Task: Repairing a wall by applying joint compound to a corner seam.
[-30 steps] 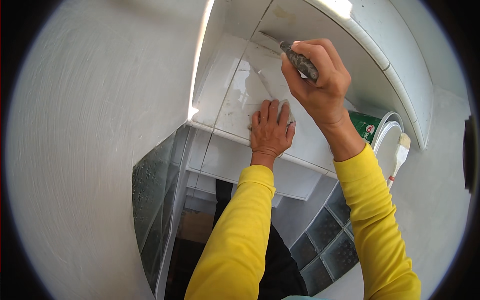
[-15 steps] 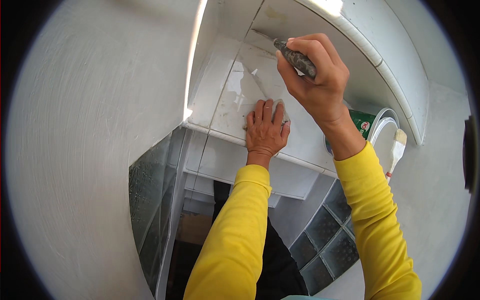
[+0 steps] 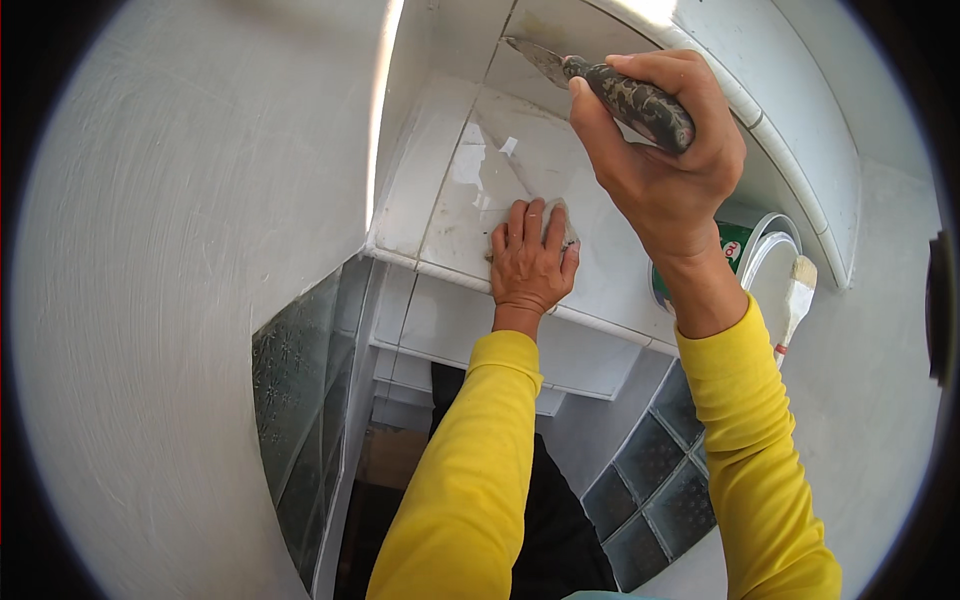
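My right hand (image 3: 665, 165) grips the dark, paint-spattered handle of a putty knife (image 3: 600, 85); its metal blade tip touches the white back wall of a niche near the upper corner. My left hand (image 3: 530, 260) lies flat on the white tiled ledge (image 3: 440, 200), fingers together, pressing on a small pale object that is mostly hidden under the fingers. Both arms wear yellow sleeves.
An open white bucket (image 3: 765, 260) with a green label stands on the ledge at the right, a paintbrush (image 3: 795, 295) resting in it. A rough plastered wall (image 3: 190, 250) fills the left. Glass blocks (image 3: 655, 480) sit below the ledge.
The right hand has raised the putty knife farther up and left toward the niche's back corner. The left hand has stayed pressed on the ledge.
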Available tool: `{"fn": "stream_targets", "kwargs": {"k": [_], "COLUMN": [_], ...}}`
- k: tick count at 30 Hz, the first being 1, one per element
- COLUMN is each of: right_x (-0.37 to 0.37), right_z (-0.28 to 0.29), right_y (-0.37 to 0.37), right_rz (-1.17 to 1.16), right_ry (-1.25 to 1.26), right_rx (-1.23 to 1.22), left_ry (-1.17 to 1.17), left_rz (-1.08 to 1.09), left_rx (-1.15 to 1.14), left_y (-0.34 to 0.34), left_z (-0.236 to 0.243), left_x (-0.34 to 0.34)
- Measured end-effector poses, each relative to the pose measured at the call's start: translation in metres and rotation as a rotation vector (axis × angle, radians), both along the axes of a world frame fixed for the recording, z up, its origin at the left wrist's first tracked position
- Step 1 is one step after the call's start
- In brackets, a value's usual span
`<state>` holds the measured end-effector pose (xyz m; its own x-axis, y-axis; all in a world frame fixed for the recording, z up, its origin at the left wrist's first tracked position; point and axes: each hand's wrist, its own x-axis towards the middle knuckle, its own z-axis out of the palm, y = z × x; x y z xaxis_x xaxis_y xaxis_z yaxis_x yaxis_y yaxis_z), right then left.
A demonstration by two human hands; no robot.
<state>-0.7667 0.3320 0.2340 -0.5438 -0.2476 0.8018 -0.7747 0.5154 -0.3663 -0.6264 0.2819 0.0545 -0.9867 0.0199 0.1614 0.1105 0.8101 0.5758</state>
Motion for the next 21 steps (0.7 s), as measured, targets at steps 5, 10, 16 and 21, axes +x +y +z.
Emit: {"fn": "stream_targets", "kwargs": {"k": [5, 10, 16, 21], "right_x": [0.003, -0.015, -0.012, -0.013], "right_z": [0.021, 0.006, -0.025, -0.052], "right_y": [-0.005, -0.018, -0.032, -0.042], "right_rz": [-0.023, 0.072, 0.099, 0.102], "right_ry": [-0.063, 0.023, 0.060, -0.110], "right_rx": [0.179, 0.056, 0.133, 0.166], "left_ry": [-0.016, -0.014, -0.013, -0.037], "left_rz": [0.006, 0.004, -0.007, 0.002], "left_rx": [-0.014, -0.043, -0.017, -0.055], "left_y": [-0.005, -0.005, -0.003, -0.009], "left_z": [-0.002, 0.003, 0.001, 0.000], "left_x": [0.002, 0.001, 0.001, 0.003]}}
